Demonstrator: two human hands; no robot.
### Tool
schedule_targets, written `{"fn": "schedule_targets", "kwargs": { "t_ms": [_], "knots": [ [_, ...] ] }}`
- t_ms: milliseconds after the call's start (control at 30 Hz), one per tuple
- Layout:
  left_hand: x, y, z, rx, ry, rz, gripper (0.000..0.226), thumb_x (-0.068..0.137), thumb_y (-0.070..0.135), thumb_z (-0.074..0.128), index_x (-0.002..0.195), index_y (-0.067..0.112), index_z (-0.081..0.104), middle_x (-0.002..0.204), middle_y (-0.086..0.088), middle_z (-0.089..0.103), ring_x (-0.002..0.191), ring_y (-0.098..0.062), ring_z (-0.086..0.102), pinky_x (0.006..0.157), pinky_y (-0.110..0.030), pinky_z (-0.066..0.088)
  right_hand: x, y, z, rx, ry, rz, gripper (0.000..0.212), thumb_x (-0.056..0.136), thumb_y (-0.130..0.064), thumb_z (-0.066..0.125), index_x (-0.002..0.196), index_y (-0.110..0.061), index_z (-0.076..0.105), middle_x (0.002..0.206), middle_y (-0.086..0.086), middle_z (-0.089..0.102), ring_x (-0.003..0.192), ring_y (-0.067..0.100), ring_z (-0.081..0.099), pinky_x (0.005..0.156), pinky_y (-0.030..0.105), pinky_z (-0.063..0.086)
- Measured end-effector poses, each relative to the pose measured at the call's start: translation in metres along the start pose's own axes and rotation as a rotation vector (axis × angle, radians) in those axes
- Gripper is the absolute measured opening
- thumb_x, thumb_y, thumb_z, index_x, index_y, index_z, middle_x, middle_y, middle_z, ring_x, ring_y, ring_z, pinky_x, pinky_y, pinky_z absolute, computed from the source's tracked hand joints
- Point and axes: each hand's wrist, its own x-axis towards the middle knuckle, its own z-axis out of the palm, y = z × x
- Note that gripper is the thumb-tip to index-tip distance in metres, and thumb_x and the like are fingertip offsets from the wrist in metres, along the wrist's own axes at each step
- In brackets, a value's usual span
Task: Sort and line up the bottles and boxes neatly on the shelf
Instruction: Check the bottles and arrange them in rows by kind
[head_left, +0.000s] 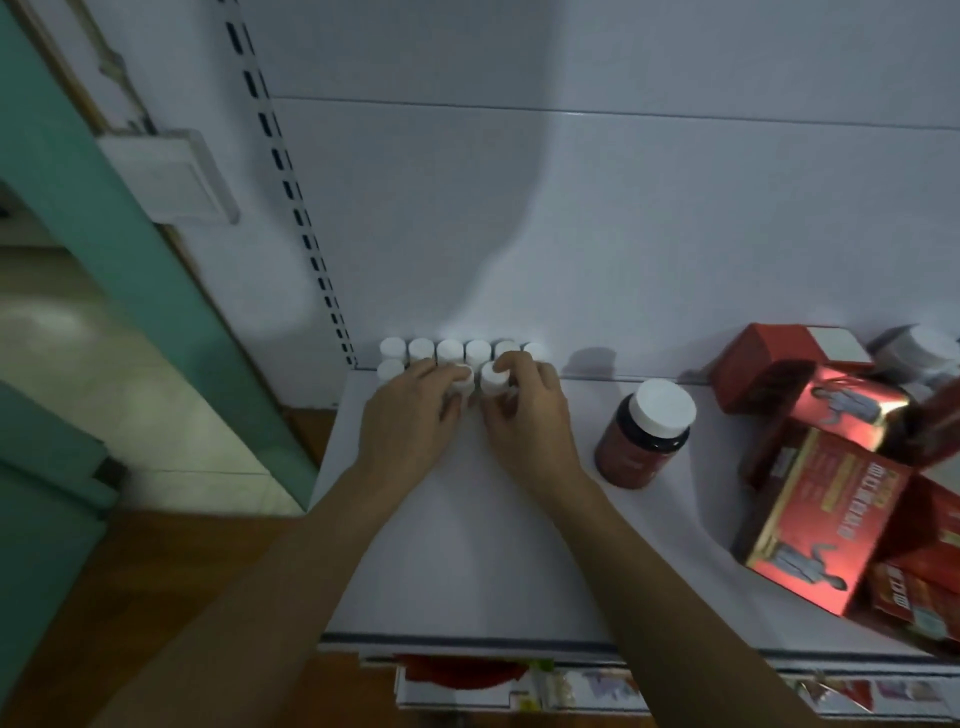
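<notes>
Now left grip (410, 415): I see fingers curled round a small bottle (464, 375).
Right grip (530, 415): pinching the neighbouring bottle (488, 383), just beside.
Red jar (644, 436): right of it, apart.

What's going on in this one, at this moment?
A person is lining up small white-capped bottles at the back left of a white shelf. One row stands against the back panel, and a second row is forming in front of it. The right hand pinches one front-row bottle; the left hand touches its neighbours, grip unclear. A larger dark bottle and jumbled red boxes wait on the right.
</notes>
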Motion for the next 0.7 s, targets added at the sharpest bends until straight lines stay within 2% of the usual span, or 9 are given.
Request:
{"fn": "schedule_targets", "kwargs": {
  "t_ms": [133, 233, 300, 400, 433, 533, 567, 633, 700],
  "knots": [
    [-0.002, 0.000, -0.003, -0.019, 0.041, -0.048, 0.023, 0.090, 0.017, 0.070, 0.112, 0.024, 0.074, 0.085, -0.005, 0.074, 0.074, -0.031, 0.068, 0.057, -0.039, 0.055, -0.005, 0.001, 0.008, 0.024, 0.023, -0.033, 0.032, 0.089, -0.003, 0.066, 0.112, -0.022, 0.056, 0.105, -0.001, 0.051, 0.081, 0.011, 0.055, 0.073, 0.021, 0.049],
    [-0.006, 0.002, -0.001, -0.054, 0.037, -0.065, 0.029, 0.093, 0.019, 0.069, 0.121, 0.025, 0.069, 0.088, -0.004, 0.074, 0.076, -0.029, 0.069, 0.060, -0.039, 0.056, -0.007, 0.000, 0.009, 0.017, 0.003, -0.058, 0.035, 0.089, 0.000, 0.062, 0.114, -0.023, 0.055, 0.109, 0.001, 0.052, 0.082, 0.015, 0.057, 0.074, 0.025, 0.051],
    [-0.011, 0.001, -0.007, -0.145, 0.095, -0.102, 0.039, 0.091, 0.023, 0.072, 0.128, 0.024, 0.062, 0.099, -0.003, 0.073, 0.083, -0.023, 0.068, 0.068, -0.036, 0.055, -0.006, 0.000, 0.010, 0.029, -0.006, -0.059, 0.036, 0.090, -0.001, 0.061, 0.119, -0.021, 0.056, 0.111, 0.002, 0.054, 0.087, 0.015, 0.057, 0.077, 0.024, 0.050],
    [-0.020, -0.013, -0.018, -0.303, 0.245, -0.206, 0.045, 0.086, 0.025, 0.075, 0.126, 0.019, 0.054, 0.110, 0.000, 0.064, 0.094, -0.019, 0.060, 0.076, -0.033, 0.050, -0.006, 0.000, 0.010, 0.032, 0.013, -0.044, 0.034, 0.091, -0.003, 0.064, 0.120, -0.018, 0.056, 0.111, 0.000, 0.057, 0.091, 0.011, 0.056, 0.078, 0.018, 0.047],
    [-0.022, -0.020, -0.019, -0.343, 0.243, -0.255, 0.046, 0.086, 0.025, 0.074, 0.125, 0.018, 0.051, 0.107, 0.000, 0.060, 0.093, -0.021, 0.058, 0.076, -0.034, 0.049, -0.006, 0.000, 0.009, 0.031, 0.022, -0.025, 0.033, 0.090, -0.005, 0.065, 0.119, -0.018, 0.056, 0.108, -0.002, 0.058, 0.088, 0.009, 0.056, 0.076, 0.014, 0.045],
    [-0.026, -0.034, -0.020, -0.371, 0.095, -0.421, 0.051, 0.086, 0.021, 0.075, 0.126, 0.017, 0.043, 0.101, -0.003, 0.050, 0.087, -0.024, 0.055, 0.076, -0.041, 0.052, -0.006, -0.003, 0.008, 0.039, 0.012, 0.055, 0.036, 0.088, -0.006, 0.070, 0.120, -0.018, 0.056, 0.103, -0.005, 0.057, 0.082, 0.002, 0.056, 0.074, 0.007, 0.041],
    [-0.028, -0.035, -0.021, -0.349, 0.073, -0.424, 0.051, 0.086, 0.019, 0.075, 0.125, 0.015, 0.043, 0.104, -0.004, 0.049, 0.088, -0.024, 0.055, 0.075, -0.039, 0.051, -0.007, -0.006, 0.006, 0.040, -0.002, 0.073, 0.039, 0.088, -0.007, 0.070, 0.122, -0.018, 0.054, 0.104, -0.004, 0.057, 0.082, 0.004, 0.057, 0.074, 0.007, 0.041],
    [-0.031, -0.027, -0.027, -0.237, 0.087, -0.316, 0.040, 0.086, 0.015, 0.072, 0.117, 0.013, 0.047, 0.105, -0.003, 0.050, 0.085, -0.019, 0.051, 0.067, -0.028, 0.044, -0.015, -0.018, -0.007, 0.014, -0.020, 0.051, 0.045, 0.087, -0.007, 0.071, 0.126, -0.017, 0.052, 0.107, -0.001, 0.056, 0.081, 0.008, 0.057, 0.073, 0.012, 0.044],
    [-0.029, -0.014, -0.038, -0.159, 0.008, -0.191, 0.023, 0.088, 0.018, 0.068, 0.103, 0.018, 0.050, 0.092, 0.003, 0.051, 0.076, -0.013, 0.048, 0.060, -0.024, 0.036, -0.022, -0.037, -0.036, -0.030, -0.013, 0.004, 0.044, 0.086, -0.007, 0.071, 0.125, -0.018, 0.053, 0.104, -0.002, 0.056, 0.081, 0.005, 0.057, 0.071, 0.018, 0.048]
  ]
}}
